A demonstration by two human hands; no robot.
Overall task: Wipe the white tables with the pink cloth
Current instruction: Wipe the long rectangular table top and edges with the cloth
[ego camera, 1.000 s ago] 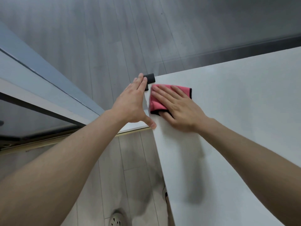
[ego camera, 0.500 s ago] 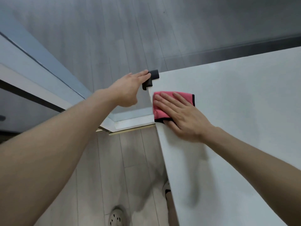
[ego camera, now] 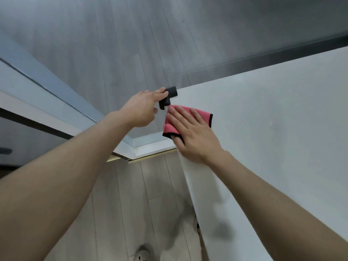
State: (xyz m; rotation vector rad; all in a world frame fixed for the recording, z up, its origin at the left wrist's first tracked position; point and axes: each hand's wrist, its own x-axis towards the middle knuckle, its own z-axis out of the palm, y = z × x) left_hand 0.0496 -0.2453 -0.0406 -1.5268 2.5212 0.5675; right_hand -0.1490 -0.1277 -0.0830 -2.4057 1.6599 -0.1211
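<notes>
Head camera looks down over both my bare forearms at the corner of the white table (ego camera: pixel 273 140), which fills the right side of the frame. The pink cloth (ego camera: pixel 204 114), folded and edged in black, lies on the tabletop just inside that corner, a little above the frame's centre. My right hand (ego camera: pixel 194 134) lies flat on it, fingers straight and spread slightly apart, pressing it down. The fingertips point toward the upper left, and the cloth shows beyond them and to their right. Its lower left edge sits at the table's left edge.

My left hand (ego camera: pixel 143 110) reaches in from the left, off the table. Its fingers are stretched out nearly straight, with the tips touching the black corner guard (ego camera: pixel 170 96) that caps the table's corner. The thumb sits just beside the guard's lower leg. I cannot tell whether it touches, but nothing is curled round the guard. The cloth's top corner lies just beside that guard.

Below the left hand, a white ledge (ego camera: pixel 150 148) runs toward the left of the frame. Pale plank floor (ego camera: pixel 120 204) fills the lower middle, where a light shoe (ego camera: pixel 144 254) shows at the bottom edge.
</notes>
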